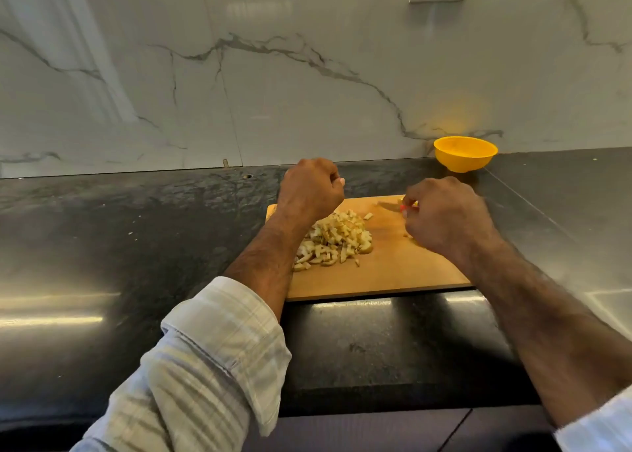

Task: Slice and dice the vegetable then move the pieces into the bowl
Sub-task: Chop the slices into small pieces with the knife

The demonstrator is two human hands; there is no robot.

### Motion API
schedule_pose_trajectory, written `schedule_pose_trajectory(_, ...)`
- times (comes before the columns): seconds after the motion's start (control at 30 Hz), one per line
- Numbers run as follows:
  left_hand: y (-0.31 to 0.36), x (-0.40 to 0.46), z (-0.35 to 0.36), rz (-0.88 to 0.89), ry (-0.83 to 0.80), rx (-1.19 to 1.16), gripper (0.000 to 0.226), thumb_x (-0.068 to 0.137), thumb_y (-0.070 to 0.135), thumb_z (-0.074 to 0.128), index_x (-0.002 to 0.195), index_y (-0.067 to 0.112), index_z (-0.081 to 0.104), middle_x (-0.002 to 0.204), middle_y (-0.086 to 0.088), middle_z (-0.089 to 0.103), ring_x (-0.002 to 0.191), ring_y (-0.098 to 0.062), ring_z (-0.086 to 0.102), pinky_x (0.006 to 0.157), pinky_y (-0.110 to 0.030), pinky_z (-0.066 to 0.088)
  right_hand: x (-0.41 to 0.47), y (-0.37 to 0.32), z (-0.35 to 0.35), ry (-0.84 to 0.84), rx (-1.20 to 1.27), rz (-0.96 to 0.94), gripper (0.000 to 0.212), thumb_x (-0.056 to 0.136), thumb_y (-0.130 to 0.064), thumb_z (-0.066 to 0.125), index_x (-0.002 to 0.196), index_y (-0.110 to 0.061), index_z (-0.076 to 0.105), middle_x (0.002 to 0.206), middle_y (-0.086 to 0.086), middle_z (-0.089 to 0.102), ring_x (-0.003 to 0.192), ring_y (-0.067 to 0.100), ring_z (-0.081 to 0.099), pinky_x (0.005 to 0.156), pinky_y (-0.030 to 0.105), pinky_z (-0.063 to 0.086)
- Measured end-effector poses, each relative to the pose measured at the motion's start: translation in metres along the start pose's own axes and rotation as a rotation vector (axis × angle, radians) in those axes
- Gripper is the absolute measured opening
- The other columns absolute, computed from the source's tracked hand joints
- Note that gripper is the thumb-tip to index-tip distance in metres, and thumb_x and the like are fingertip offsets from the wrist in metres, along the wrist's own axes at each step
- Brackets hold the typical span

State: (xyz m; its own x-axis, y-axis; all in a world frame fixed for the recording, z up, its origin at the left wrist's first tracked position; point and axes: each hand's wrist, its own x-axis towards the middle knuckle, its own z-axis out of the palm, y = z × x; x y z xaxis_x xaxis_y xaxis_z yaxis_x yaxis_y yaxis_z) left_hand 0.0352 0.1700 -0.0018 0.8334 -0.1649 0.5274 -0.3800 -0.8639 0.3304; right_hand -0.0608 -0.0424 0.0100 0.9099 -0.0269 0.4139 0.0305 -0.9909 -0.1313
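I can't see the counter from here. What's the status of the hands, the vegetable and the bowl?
Left hand fisted above board, contents unseen. Right hand curled, apparently pinching something small. Diced pile on cutting board. Yellow bowl looks empty; path clear.

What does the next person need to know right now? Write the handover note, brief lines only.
Left hand: fingers curled, raised over the board's far left; nothing visibly held.
Right hand: curled over the board's right part, something small and red at the fingertips; what it holds is unclear.
Diced pieces: piled on the cutting board.
Yellow bowl: on the counter beyond the board's far right corner; no pieces visible in it.
Done: most dicing.
Left: finish any bits under the right hand, move pieces into the bowl.
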Motion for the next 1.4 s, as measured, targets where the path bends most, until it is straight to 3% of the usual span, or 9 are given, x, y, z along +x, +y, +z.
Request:
schedule_pose_trajectory(0.13, -0.002, -0.001, -0.005, -0.011, 0.005, -0.020, 0.021, 0.096, 0.036, 0.066, 0.088, 0.020, 0.077, 0.079, 0.004, 0.070, 0.072, -0.017, 0.065, 0.071, -0.038, 0.061, -0.025, 0.006, -0.002, 0.015, 0.168, -0.067, 0.017, 0.095, -0.035, 0.072, 0.107, -0.029, 0.081, 0.094, -0.007, 0.075, 0.080, 0.013, 0.062, 0.068, 0.036, 0.058)
schedule_pose_trajectory(0.3, -0.003, 0.001, -0.005, -0.022, 0.015, -0.037, 0.021, 0.097, 0.036, 0.067, 0.089, 0.020, 0.077, 0.079, 0.006, 0.070, 0.073, -0.014, 0.065, 0.073, -0.038, 0.062, -0.030, 0.011, -0.004, 0.096, 0.180, 0.034, 0.017, 0.094, -0.038, 0.071, 0.107, -0.030, 0.080, 0.093, -0.003, 0.075, 0.080, 0.017, 0.063, 0.068, 0.038, 0.059)
schedule_pose_trajectory(0.47, 0.001, 0.000, -0.002, -0.002, -0.011, -0.022, 0.021, 0.097, 0.036, 0.067, 0.089, 0.020, 0.077, 0.078, 0.007, 0.069, 0.073, -0.014, 0.065, 0.074, -0.040, 0.062, -0.054, -0.005, 0.013, 0.005, 0.205, 0.038, 0.017, 0.096, -0.040, 0.066, 0.107, -0.034, 0.077, 0.096, -0.007, 0.074, 0.084, 0.014, 0.064, 0.069, 0.034, 0.056)
schedule_pose_trajectory(0.6, 0.013, -0.004, 0.002, 0.052, -0.053, -0.015, 0.021, 0.097, 0.036, 0.068, 0.089, 0.020, 0.077, 0.078, 0.007, 0.069, 0.073, -0.013, 0.064, 0.077, -0.039, 0.061, -0.073, 0.011, 0.017, 0.211, 0.270, 0.081, 0.020, 0.098, -0.037, 0.065, 0.113, -0.029, 0.077, 0.096, -0.008, 0.075, 0.079, 0.012, 0.063, 0.066, 0.035, 0.057)
schedule_pose_trajectory(0.77, 0.050, -0.020, 0.018, 0.220, -0.251, 0.019, 0.024, 0.097, 0.045, 0.069, 0.111, 0.027, 0.075, 0.100, 0.011, 0.069, 0.096, -0.011, 0.062, 0.105, -0.047, 0.048, -0.085, 0.033, 0.015, 0.417, 0.376, 0.247, 0.021, 0.101, -0.031, 0.066, 0.115, -0.020, 0.078, 0.099, -0.001, 0.078, 0.082, 0.016, 0.066, 0.070, 0.032, 0.055)
schedule_pose_trajectory(0.87, 0.066, -0.028, 0.028, 0.300, -0.360, 0.035, 0.032, 0.098, 0.053, 0.067, 0.121, 0.031, 0.073, 0.110, 0.012, 0.068, 0.107, -0.012, 0.057, 0.110, -0.049, 0.040, -0.083, 0.039, 0.015, 0.452, 0.459, 0.362, 0.021, 0.101, -0.030, 0.067, 0.114, -0.018, 0.078, 0.096, 0.000, 0.077, 0.080, 0.013, 0.063, 0.068, 0.025, 0.045)
schedule_pose_trajectory(1.1, 0.095, -0.037, 0.045, 0.326, -0.412, 0.095, 0.051, 0.093, 0.072, 0.060, 0.123, 0.032, 0.069, 0.123, 0.009, 0.066, 0.118, -0.015, 0.053, 0.107, -0.049, 0.040, -0.083, 0.042, 0.018, 0.452, 0.486, 0.397, 0.018, 0.101, -0.030, 0.067, 0.111, -0.019, 0.078, 0.095, -0.001, 0.076, 0.079, 0.013, 0.063, 0.067, 0.029, 0.052)
schedule_pose_trajectory(1.23, 0.103, -0.039, 0.046, 0.275, -0.389, -0.041, 0.043, 0.090, 0.060, 0.074, 0.119, 0.029, 0.069, 0.115, 0.009, 0.066, 0.110, -0.012, 0.056, 0.102, -0.044, 0.043, -0.083, 0.042, 0.018, 0.485, 0.507, 0.386, 0.019, 0.101, -0.030, 0.067, 0.112, -0.018, 0.077, 0.096, -0.001, 0.076, 0.079, 0.012, 0.064, 0.068, 0.034, 0.059)
schedule_pose_trajectory(1.4, 0.085, -0.034, 0.036, 0.172, -0.439, -0.402, 0.017, 0.089, 0.030, 0.086, 0.099, 0.023, 0.075, 0.097, 0.009, 0.072, 0.089, -0.009, 0.065, 0.078, -0.028, 0.055, -0.085, 0.038, 0.016, 0.533, 0.530, 0.357, 0.020, 0.102, -0.032, 0.066, 0.111, -0.018, 0.077, 0.093, -0.003, 0.076, 0.077, 0.011, 0.065, 0.069, 0.033, 0.058)
